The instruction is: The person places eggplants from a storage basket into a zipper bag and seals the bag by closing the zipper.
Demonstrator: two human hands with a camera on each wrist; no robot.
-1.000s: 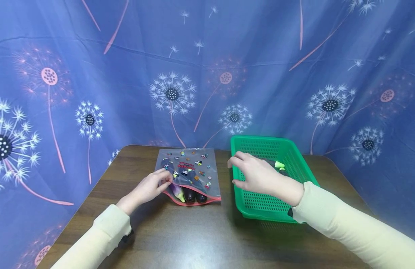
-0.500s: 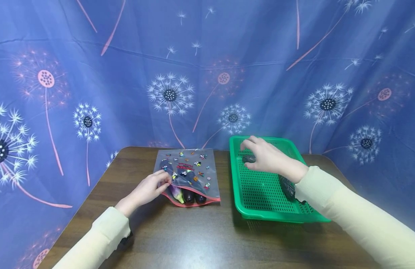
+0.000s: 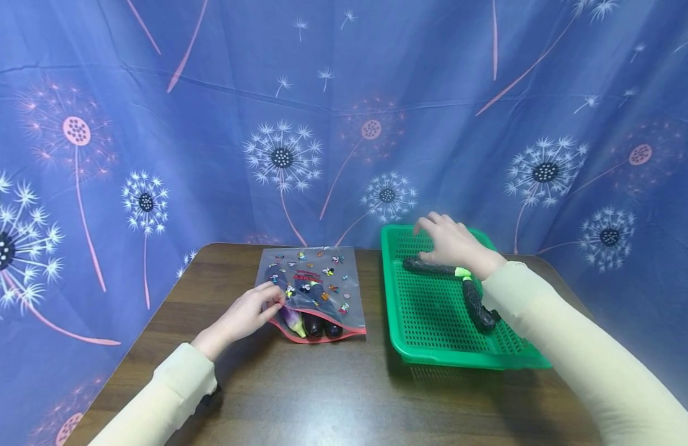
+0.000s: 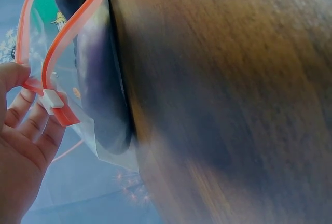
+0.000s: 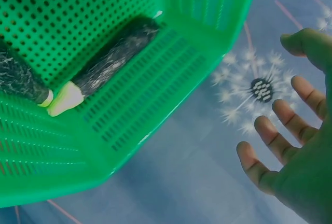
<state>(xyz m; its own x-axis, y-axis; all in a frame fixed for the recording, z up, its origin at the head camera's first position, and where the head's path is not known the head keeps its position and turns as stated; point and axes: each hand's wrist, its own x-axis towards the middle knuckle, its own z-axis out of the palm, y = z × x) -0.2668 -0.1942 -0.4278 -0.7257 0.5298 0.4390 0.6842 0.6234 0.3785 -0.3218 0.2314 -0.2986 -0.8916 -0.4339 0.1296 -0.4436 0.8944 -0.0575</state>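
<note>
My left hand (image 3: 248, 314) pinches the red zip edge of a clear printed zip bag (image 3: 352, 279) at its left corner. In the left wrist view, the thumb and fingers hold that edge beside a white slider (image 4: 51, 99). Inside the bag lie a purple eggplant (image 3: 292, 319) with a pale green end and two dark, glossy rounded ends (image 3: 313, 324). My right hand (image 3: 454, 244) hovers over the far part of a green basket (image 3: 397, 337), fingers spread and holding nothing. Two long, dark, wrinkled vegetables (image 3: 476, 306) with bright green ends lie in the basket.
A brown wooden table (image 3: 299, 390) carries the bag on the left and the basket on the right. A blue curtain (image 3: 332, 155) with dandelion prints hangs right behind the table's far edge.
My right hand has moved right and away, from the basket's left rim to above its far part, uncovering the dark vegetables. The left hand stays on the bag's edge.
</note>
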